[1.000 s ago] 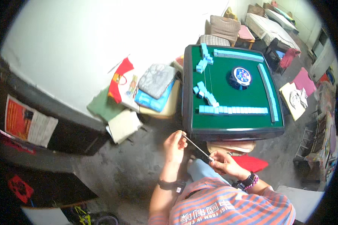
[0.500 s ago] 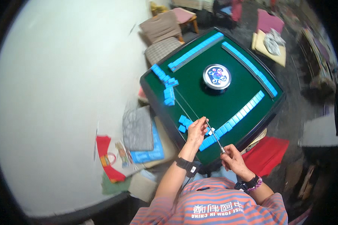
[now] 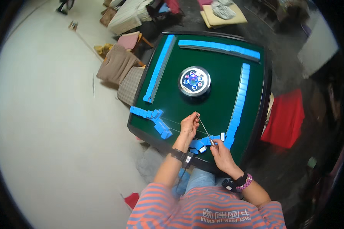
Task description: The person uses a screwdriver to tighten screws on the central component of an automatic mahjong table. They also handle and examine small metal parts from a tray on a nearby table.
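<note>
A thin metal rod slants above the near side of the green mahjong table; its exact kind does not show. My right hand is closed round its thicker, shiny end. The fingertips of my left hand pinch the far, thin tip. Below my hands lie several jumbled blue-backed mahjong tiles, and two show white sides, one being a white-faced tile near my right hand. A row of blue tiles runs up the right side.
A round silver control console stands mid-table. Walls of tiles line the left and far side, with loose tiles at the near left. Round the table are a cushioned chair, a red cloth and a yellow-padded seat.
The view has swung round, so the table appears turned. Both hands keep the rod between them; the rod now slants more steeply over the near tiles.
</note>
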### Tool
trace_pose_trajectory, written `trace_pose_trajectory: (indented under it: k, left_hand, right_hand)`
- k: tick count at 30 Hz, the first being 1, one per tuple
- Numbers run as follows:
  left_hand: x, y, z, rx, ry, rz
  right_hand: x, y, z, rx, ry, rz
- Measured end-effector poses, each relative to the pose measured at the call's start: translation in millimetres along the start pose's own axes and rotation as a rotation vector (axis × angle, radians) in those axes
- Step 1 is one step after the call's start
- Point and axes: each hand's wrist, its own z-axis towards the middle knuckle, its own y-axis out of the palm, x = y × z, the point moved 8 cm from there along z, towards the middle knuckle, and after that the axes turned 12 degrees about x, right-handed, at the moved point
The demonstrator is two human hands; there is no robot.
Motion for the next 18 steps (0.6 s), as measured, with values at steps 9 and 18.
trace_pose_trajectory:
  k: [9,18]
  left_hand:
    - [19.2,-4.6,80.8,-0.070,-0.132,0.231]
    - [46.2,-3.6,154.0,-0.314,-0.197,0.477]
  right_hand:
    - [11.3,67.3,26.9,0.191,-0.071,0.151]
    - [19.0,143.8,62.1,0.406,-0.027,0.165]
